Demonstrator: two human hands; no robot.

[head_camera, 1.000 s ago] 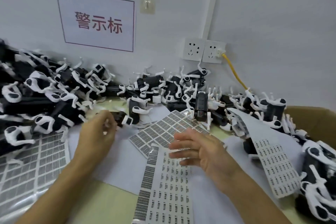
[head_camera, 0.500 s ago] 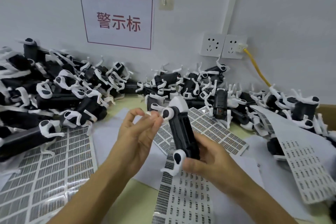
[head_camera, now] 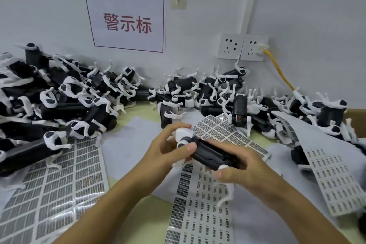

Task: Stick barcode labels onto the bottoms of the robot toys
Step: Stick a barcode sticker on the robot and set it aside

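A black robot toy [head_camera: 210, 153] with white legs lies tilted between both hands over the table's middle. My left hand [head_camera: 168, 150] grips its upper white end, thumb pressed on the black body. My right hand [head_camera: 243, 170] wraps round its lower end from the right. A barcode label sheet [head_camera: 200, 210] lies under the hands. Another label sheet [head_camera: 223, 134] lies behind them. I cannot make out a label on the toy.
Heaps of black and white robot toys [head_camera: 59, 101] fill the left and the back [head_camera: 208, 89] along the wall. More label sheets lie at the left [head_camera: 55, 184] and right [head_camera: 334, 176]. A cardboard box [head_camera: 356, 123] edge shows far right. A yellow cable [head_camera: 277, 69] hangs from the wall socket.
The toy has tipped from nearly upright to lying slantwise and lower. My left hand has closed onto its upper end. My right hand now wraps further round its lower end.
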